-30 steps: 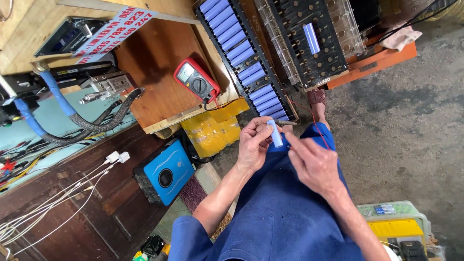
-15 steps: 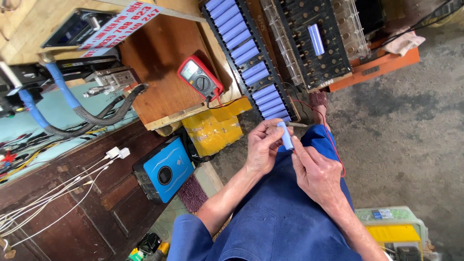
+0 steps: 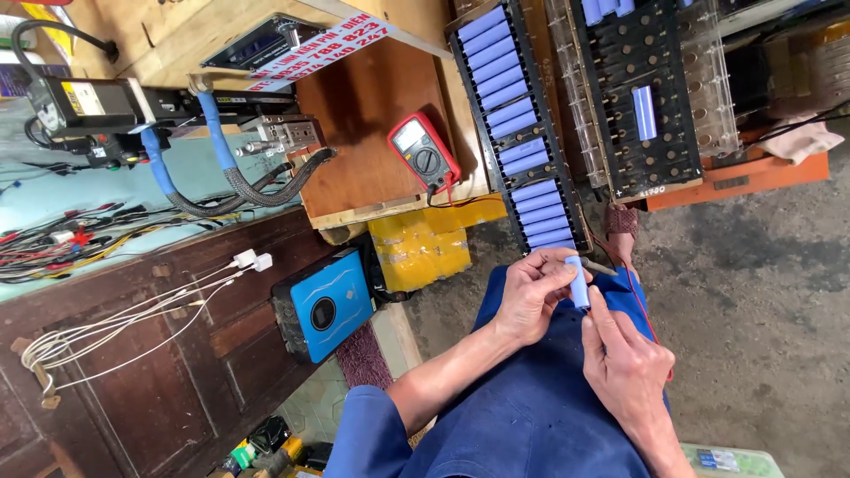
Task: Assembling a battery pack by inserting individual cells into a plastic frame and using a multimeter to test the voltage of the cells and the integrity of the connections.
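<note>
A person in blue work clothes, seen from above, holds a pale blue cylindrical battery cell (image 3: 578, 281) over the lap, just in front of a long black cell rack (image 3: 522, 133). The left hand (image 3: 531, 292) has its grip closed around the cell between thumb and fingers; the right hand (image 3: 627, 363) touches the cell's lower end with a fingertip, its grip narrow and holding nothing that can be made out. The rack stands filled with a column of matching blue cells, and a second black rack (image 3: 651, 97) beside it carries one lone cell. A red multimeter (image 3: 423, 150) lies on a wooden table (image 3: 372, 106), its leads trailing toward the floor. Below it sit a yellow wrapped pack (image 3: 421, 248) and a blue box with a round dial (image 3: 323, 305). White charger cables (image 3: 159, 305) drape across a dark wooden cabinet (image 3: 133, 372). The floor (image 3: 753, 292) is bare, stained grey concrete.
</note>
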